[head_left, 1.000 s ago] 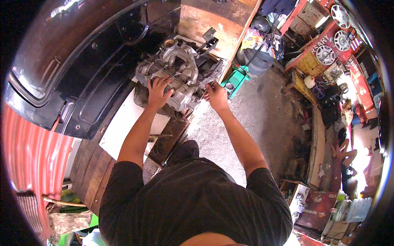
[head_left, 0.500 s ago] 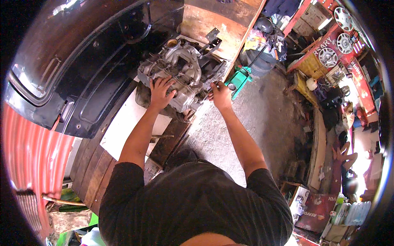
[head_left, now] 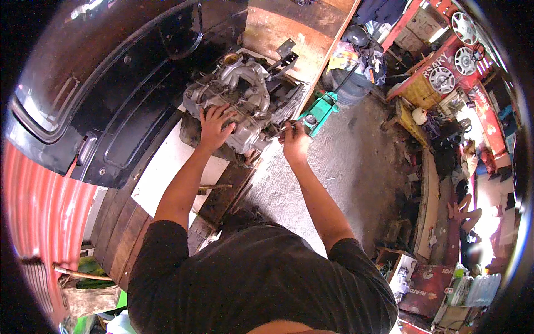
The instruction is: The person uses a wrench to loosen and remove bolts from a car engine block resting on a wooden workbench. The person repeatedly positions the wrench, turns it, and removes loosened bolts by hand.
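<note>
Your left hand (head_left: 216, 127) lies on the near left side of the grey metal engine (head_left: 245, 97), its fingers spread over the casing. Your right hand (head_left: 295, 139) is at the engine's near right edge, its fingers bent inward. The detail there is too small and dark for you to be shown whether they pinch something or simply rest against the metal, so that cannot be told.

The engine sits in front of you on the white-topped counter (head_left: 158, 172), toward its far end. A curved, branching pipe (head_left: 245, 83) rises from its upper side, and a round opening (head_left: 231, 58) with a brownish rim is at the far left of it. A dark bracket (head_left: 286, 50) sticks up at its far side.

To your left stands a large glossy black vehicle panel (head_left: 128, 106), and nearer on that side is a red corrugated sheet (head_left: 50, 211). On the concrete floor (head_left: 345, 167) to your right, a green jack (head_left: 320, 114) lies just beyond your right hand. Three wheel covers (head_left: 464, 60) hang far right.
</note>
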A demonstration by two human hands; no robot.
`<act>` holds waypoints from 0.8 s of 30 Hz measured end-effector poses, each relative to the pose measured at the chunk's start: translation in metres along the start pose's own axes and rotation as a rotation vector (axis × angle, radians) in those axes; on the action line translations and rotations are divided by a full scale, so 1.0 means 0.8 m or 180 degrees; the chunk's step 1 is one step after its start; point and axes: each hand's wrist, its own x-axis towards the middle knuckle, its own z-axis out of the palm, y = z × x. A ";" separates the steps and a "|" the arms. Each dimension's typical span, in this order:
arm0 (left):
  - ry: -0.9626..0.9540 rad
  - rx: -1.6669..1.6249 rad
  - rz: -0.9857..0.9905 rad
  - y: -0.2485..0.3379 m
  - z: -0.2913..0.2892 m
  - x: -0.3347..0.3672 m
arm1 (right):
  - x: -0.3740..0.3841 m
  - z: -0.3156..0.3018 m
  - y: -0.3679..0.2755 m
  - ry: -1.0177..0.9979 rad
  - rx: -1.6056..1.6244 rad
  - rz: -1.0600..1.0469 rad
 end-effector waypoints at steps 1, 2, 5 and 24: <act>0.0023 -0.0013 0.0014 -0.001 0.000 0.001 | -0.002 0.001 -0.008 -0.0145 -0.0196 -0.0124; 0.0041 -0.0035 0.0025 -0.001 0.001 0.000 | -0.004 0.002 -0.011 -0.0289 -0.0401 -0.0241; 0.0031 -0.0068 -0.0001 0.000 0.001 0.001 | -0.021 0.002 -0.013 -0.0844 -0.1553 -0.1256; 0.0012 -0.0002 0.0038 -0.004 0.001 -0.003 | -0.117 -0.030 0.054 -0.1411 -0.1946 -0.1923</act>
